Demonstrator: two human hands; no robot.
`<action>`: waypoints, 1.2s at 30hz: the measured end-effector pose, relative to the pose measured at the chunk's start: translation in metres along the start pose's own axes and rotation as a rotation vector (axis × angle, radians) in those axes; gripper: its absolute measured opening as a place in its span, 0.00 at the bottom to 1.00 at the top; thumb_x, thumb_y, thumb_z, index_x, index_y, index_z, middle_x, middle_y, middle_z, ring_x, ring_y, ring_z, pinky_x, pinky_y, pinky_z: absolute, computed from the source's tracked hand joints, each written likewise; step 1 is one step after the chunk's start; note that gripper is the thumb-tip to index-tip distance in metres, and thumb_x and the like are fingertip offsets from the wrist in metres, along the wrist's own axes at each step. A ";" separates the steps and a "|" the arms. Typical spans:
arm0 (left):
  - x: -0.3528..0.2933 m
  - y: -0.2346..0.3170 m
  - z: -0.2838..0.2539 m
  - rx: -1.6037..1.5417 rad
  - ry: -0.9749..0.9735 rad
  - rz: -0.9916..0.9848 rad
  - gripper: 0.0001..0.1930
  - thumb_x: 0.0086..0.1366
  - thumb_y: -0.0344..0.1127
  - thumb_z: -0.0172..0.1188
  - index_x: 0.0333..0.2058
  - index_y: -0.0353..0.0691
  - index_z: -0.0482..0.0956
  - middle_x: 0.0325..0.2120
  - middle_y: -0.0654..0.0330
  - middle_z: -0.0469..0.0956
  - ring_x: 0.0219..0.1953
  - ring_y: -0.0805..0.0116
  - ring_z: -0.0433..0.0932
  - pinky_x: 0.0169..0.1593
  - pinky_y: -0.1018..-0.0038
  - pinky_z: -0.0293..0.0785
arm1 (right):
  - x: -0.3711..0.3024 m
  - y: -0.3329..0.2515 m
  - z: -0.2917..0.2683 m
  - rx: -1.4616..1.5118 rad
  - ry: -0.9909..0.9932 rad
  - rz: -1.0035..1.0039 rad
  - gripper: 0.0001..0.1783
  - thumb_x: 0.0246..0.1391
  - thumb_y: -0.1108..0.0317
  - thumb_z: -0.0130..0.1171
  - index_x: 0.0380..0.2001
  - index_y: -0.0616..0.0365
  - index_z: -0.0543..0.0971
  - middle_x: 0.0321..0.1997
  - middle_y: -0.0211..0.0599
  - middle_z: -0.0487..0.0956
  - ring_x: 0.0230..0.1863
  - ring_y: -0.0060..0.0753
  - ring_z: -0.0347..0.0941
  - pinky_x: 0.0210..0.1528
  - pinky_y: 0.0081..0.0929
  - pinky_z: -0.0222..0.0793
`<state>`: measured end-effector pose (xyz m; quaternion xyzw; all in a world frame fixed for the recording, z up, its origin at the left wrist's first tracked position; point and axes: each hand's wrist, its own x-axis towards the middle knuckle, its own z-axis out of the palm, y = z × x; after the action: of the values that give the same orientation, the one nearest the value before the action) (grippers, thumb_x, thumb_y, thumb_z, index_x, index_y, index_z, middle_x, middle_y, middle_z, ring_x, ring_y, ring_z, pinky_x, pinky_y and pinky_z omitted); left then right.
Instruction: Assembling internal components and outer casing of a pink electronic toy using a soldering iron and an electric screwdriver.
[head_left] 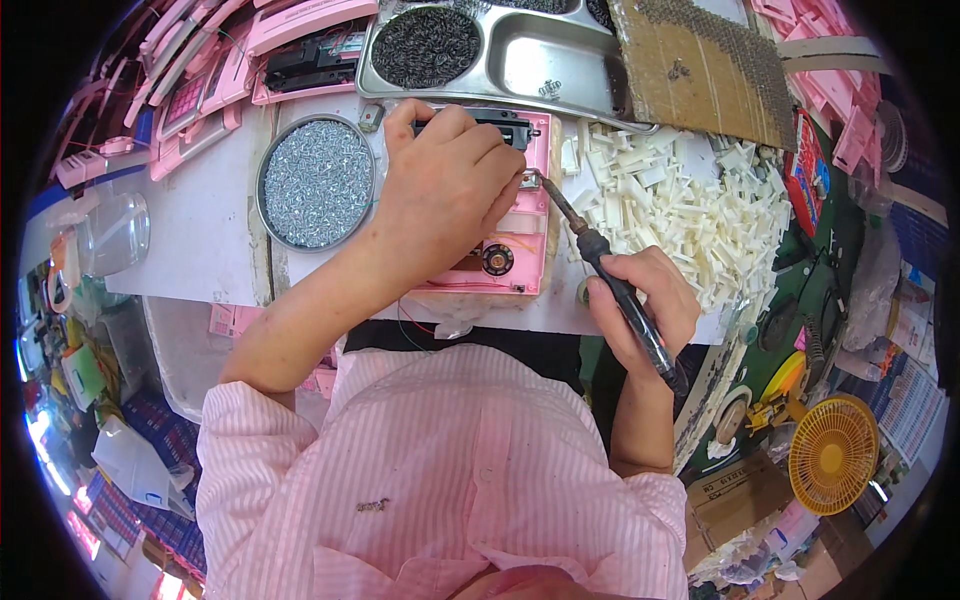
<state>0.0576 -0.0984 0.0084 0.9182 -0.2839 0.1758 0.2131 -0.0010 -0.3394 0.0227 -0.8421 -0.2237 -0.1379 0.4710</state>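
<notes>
My right hand (650, 305) grips a soldering iron (622, 285) by its black handle. The iron slants up and left, its tip at a small metal part (530, 180) by the right side of an open pink plastic casing (537, 255). Over the casing lies my left hand (450, 185), fingers curled down. Whatever its fingertips pinch is hidden beneath the hand. A round black speaker (497, 259) sits low in the casing, and a black part (515, 130) lies across its top. Thin wires run inside it and hang below its near edge.
Left of the casing stands a round metal dish (318, 246) full of small silvery screws. Behind is a steel compartment tray (500, 98) with dark springs, partly under cardboard (715, 95). White plastic pieces (690, 220) are heaped at right. Pink casings (195, 95) stack far left; a yellow fan (833, 455) stands lower right.
</notes>
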 end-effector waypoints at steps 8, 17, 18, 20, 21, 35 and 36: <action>0.000 -0.001 0.000 -0.005 0.008 0.003 0.08 0.55 0.35 0.68 0.34 0.47 0.82 0.31 0.68 0.77 0.41 0.67 0.75 0.52 0.58 0.57 | -0.001 -0.001 -0.005 -0.007 0.021 0.000 0.16 0.40 0.79 0.73 0.35 0.62 0.81 0.21 0.35 0.76 0.21 0.33 0.69 0.24 0.27 0.63; 0.001 0.000 0.000 0.007 0.007 0.009 0.07 0.55 0.35 0.68 0.33 0.47 0.80 0.30 0.68 0.75 0.40 0.67 0.74 0.52 0.59 0.56 | -0.003 0.000 -0.006 -0.001 0.042 0.004 0.16 0.41 0.79 0.73 0.36 0.62 0.81 0.22 0.36 0.77 0.21 0.33 0.70 0.24 0.26 0.63; 0.001 0.000 0.000 0.007 0.010 0.011 0.07 0.55 0.35 0.68 0.33 0.47 0.80 0.30 0.68 0.75 0.40 0.67 0.74 0.52 0.59 0.56 | -0.003 0.001 -0.006 -0.001 0.043 0.000 0.16 0.41 0.79 0.73 0.36 0.62 0.81 0.22 0.36 0.77 0.21 0.33 0.70 0.24 0.26 0.63; 0.000 -0.001 0.001 0.013 0.011 0.015 0.07 0.55 0.35 0.68 0.33 0.47 0.80 0.30 0.68 0.75 0.40 0.67 0.74 0.52 0.59 0.56 | -0.003 0.002 -0.006 -0.011 0.040 -0.007 0.16 0.41 0.79 0.73 0.36 0.62 0.81 0.22 0.36 0.77 0.21 0.33 0.70 0.24 0.27 0.63; 0.000 -0.001 0.001 0.015 0.011 0.016 0.07 0.55 0.35 0.68 0.33 0.47 0.80 0.30 0.68 0.75 0.40 0.67 0.74 0.52 0.59 0.56 | -0.004 0.002 -0.007 -0.015 0.037 -0.010 0.16 0.41 0.79 0.73 0.36 0.62 0.81 0.22 0.36 0.77 0.21 0.33 0.70 0.24 0.27 0.63; -0.010 -0.001 -0.039 -0.008 -0.123 -0.114 0.17 0.55 0.41 0.70 0.42 0.43 0.78 0.34 0.60 0.76 0.42 0.60 0.76 0.48 0.58 0.68 | -0.006 -0.005 -0.015 -0.016 0.026 0.045 0.15 0.45 0.81 0.69 0.39 0.64 0.80 0.25 0.38 0.76 0.24 0.30 0.69 0.27 0.24 0.62; -0.016 -0.002 -0.052 0.022 -0.196 -0.181 0.19 0.56 0.42 0.70 0.43 0.42 0.77 0.35 0.58 0.76 0.42 0.58 0.76 0.46 0.58 0.70 | -0.006 -0.006 -0.018 -0.013 0.013 0.050 0.15 0.47 0.82 0.68 0.40 0.66 0.79 0.26 0.39 0.76 0.25 0.29 0.69 0.29 0.23 0.62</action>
<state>0.0362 -0.0645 0.0449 0.9552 -0.2174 0.0682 0.1891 -0.0101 -0.3536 0.0339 -0.8496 -0.1985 -0.1329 0.4703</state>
